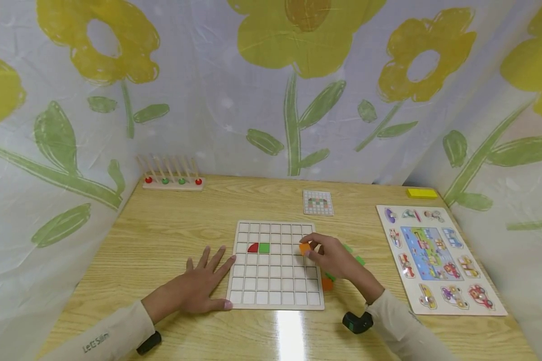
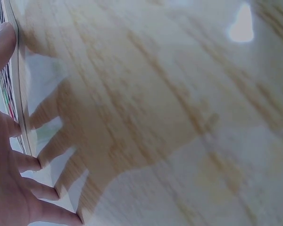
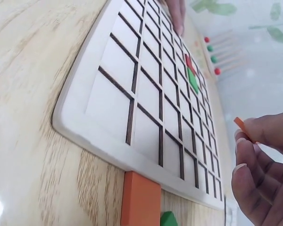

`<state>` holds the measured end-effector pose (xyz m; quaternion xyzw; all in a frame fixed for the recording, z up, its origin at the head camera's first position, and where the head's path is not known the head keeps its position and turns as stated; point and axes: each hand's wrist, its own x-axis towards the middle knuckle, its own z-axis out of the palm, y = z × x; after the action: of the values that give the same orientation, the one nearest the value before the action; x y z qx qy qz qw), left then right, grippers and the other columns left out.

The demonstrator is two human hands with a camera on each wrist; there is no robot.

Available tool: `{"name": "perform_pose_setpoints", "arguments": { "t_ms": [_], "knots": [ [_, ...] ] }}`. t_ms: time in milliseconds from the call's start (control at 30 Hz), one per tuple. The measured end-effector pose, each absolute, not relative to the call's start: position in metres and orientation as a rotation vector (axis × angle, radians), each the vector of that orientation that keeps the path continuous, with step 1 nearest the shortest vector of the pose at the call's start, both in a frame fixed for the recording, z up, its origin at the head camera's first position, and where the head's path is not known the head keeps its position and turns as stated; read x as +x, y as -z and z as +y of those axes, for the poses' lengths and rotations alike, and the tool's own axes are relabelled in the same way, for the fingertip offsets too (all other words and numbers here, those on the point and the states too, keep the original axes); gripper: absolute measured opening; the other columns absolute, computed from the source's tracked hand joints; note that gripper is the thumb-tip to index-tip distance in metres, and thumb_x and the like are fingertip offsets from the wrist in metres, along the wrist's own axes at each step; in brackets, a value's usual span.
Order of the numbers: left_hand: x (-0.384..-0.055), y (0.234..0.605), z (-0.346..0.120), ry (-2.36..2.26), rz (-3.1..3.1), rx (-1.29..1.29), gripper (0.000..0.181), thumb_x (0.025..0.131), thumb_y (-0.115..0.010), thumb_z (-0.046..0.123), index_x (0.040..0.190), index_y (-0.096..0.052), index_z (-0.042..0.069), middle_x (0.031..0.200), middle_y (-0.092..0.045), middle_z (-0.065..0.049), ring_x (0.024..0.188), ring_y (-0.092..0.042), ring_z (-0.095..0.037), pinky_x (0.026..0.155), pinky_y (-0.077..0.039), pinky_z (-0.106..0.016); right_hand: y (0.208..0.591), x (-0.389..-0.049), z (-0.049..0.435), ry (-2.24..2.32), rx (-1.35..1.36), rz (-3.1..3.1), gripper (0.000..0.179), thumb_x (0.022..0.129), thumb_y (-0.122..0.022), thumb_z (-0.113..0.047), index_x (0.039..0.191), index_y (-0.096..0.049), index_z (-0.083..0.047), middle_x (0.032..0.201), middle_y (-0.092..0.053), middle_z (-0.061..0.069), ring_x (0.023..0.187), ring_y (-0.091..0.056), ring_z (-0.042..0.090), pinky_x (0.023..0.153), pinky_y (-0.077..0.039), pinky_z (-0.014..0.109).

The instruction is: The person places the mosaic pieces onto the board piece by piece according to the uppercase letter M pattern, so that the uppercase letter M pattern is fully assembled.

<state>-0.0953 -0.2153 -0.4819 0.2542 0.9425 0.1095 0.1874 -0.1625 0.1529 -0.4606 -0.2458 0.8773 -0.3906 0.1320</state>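
Observation:
A white board with a square grid (image 1: 277,306) lies on the wooden table. Along one row sit a red quarter-round tile (image 1: 253,248) and, right beside it, a green square tile (image 1: 264,248). My left hand (image 1: 197,288) rests with spread fingers at the board's left edge, its thumb and fingertips touching the rim. Between thumb and fingers, my right hand (image 1: 334,256) pinches an orange square tile (image 1: 304,249), held above the grid's right side. Another orange piece (image 3: 140,200) lies against the board's right rim, near green pieces (image 1: 360,260) partly hidden by the right hand.
Behind the grid lies a small card with a coloured pattern (image 1: 318,203). A picture puzzle board (image 1: 438,310) takes up the right of the table, a yellow block (image 1: 422,193) behind it. At the back left stands a peg rack (image 1: 173,186) with red and green beads.

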Motion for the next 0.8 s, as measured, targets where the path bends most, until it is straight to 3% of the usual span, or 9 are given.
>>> {"name": "perform_pose_setpoints", "arguments": {
  "t_ms": [367,800],
  "knots": [
    [-0.095,0.485,-0.217,-0.324,2.673,0.762,0.104,0.088,-0.051,0.077,0.162,-0.016,0.013,0.166,-0.008,-0.026,0.146,-0.009,-0.062,0.097,-0.022,-0.086,0.464,-0.17,0.142,1.132,-0.692,2.538,0.027,0.099,-0.064,-0.015,0.125,-0.066,-0.008,0.094,-0.065,0.004,0.056,-0.045,0.007,0.054,-0.042,0.023],
    [-0.095,0.484,-0.217,-0.32,2.664,0.755,0.104,0.088,-0.051,0.077,0.163,-0.014,0.014,0.167,-0.007,-0.026,0.146,-0.007,-0.062,0.097,-0.023,-0.086,0.471,-0.177,0.127,1.155,-0.647,2.491,0.026,0.1,-0.062,-0.01,0.126,-0.063,-0.006,0.096,-0.066,0.007,0.059,-0.052,0.011,0.055,-0.045,0.024]
  ]
}}
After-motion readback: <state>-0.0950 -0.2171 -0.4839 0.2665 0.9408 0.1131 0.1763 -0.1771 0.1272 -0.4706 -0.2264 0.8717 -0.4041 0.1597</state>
